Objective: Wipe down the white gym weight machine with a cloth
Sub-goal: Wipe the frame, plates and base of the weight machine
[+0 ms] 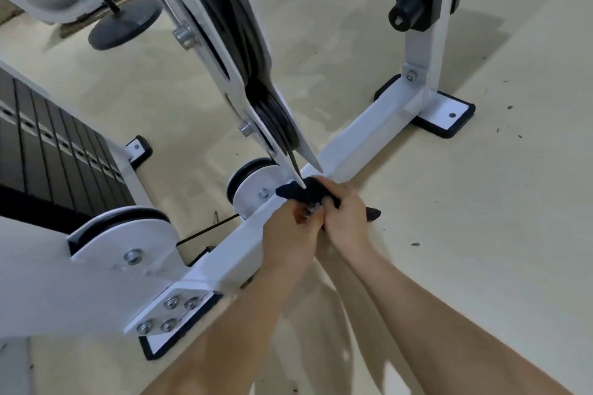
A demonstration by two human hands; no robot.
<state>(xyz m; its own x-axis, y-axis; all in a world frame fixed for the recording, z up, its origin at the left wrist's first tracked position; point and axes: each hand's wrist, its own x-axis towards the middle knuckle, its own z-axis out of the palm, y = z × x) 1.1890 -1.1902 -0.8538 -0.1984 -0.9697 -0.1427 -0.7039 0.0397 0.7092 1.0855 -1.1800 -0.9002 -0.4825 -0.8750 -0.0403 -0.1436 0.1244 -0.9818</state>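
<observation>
Both hands, left hand (290, 228) and right hand (345, 213), fingers curled, bunch the dark cloth (298, 192) on the white base bar (359, 144) (uprights (420, 54) probably remain).

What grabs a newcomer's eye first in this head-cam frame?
Both hands meet at centre: the left hand and right hand grip a dark cloth bunched on the machine's white floor beam, just below the tip of the slanted white arm with its black pulleys. At the left edge sits the black weight stack.
</observation>
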